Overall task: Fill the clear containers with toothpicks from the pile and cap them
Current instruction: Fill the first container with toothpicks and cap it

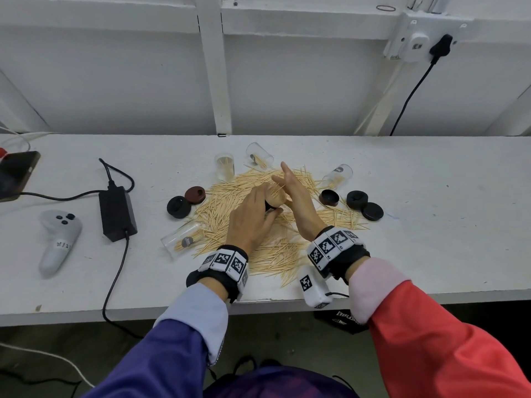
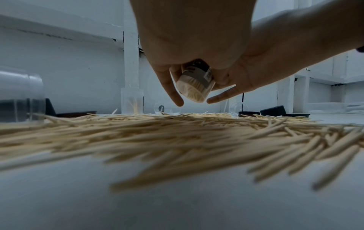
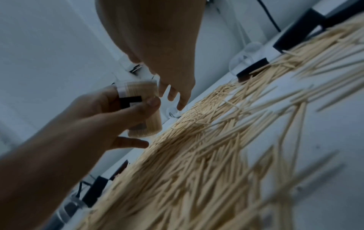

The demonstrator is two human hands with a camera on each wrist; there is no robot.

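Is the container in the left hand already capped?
No. In the right wrist view the held container, gripped by the left hand, is packed with toothpicks and its top is open, with no cap on it.

A long white bench [image 1: 416, 225] is running across the room, its painted top scuffed and speckled. Behind it a white panelled wall [image 1: 115, 81] is rising, split by an upright white post [image 1: 214, 67] and a horizontal ledge [image 1: 100, 21] higher up. A white socket box [image 1: 418, 41] is sitting on the wall to the right, with a black plug [image 1: 441, 45] in it and a black cable [image 1: 408, 96] hanging down to the bench. Flat, even light is falling over everything. Below the bench's front edge a dark floor [image 1: 71, 354] is showing.
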